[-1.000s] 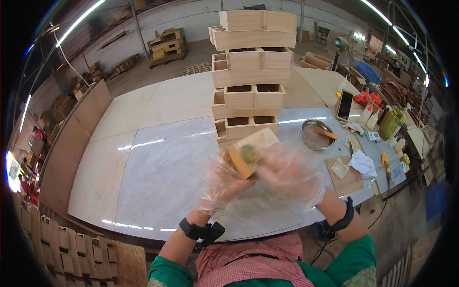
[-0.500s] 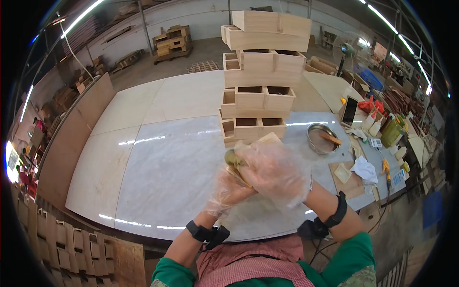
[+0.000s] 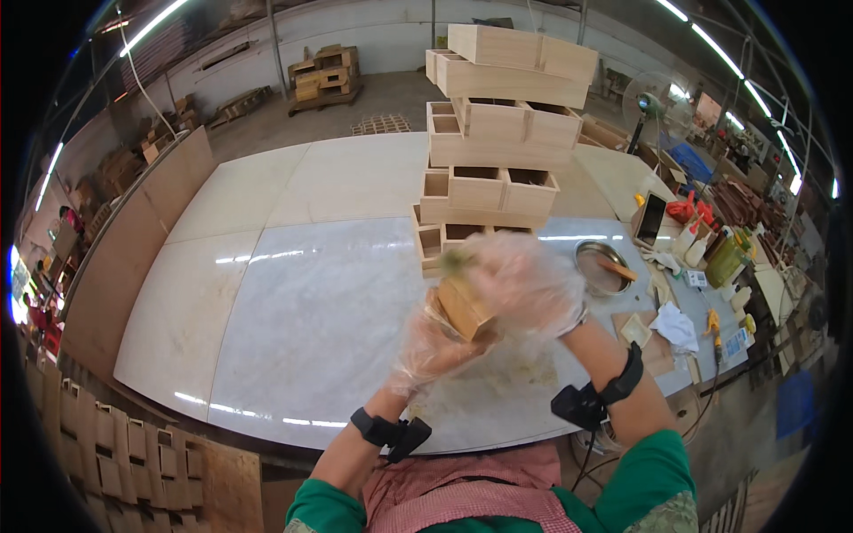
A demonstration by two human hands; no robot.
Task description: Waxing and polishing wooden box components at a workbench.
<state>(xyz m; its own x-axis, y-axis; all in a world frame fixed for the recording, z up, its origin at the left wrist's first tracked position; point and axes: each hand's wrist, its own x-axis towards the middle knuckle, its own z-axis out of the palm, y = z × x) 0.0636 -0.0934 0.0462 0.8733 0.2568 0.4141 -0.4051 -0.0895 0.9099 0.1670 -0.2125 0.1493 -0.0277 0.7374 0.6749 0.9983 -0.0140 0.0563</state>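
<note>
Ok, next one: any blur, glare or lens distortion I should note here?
Head view: the right hand and the greenish item at its fingertips are blurred, the left hand clearer; head view: white glare streaks cross the glossy tabletop, and ceiling tube lights look blown out; head view: fisheye bends the tabletop's edges, with black corners.

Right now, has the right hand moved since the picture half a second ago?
Yes. Judged against the stack of wooden boxes, the right hand has shifted up the picture, now covering part of the lowest tier.
</note>
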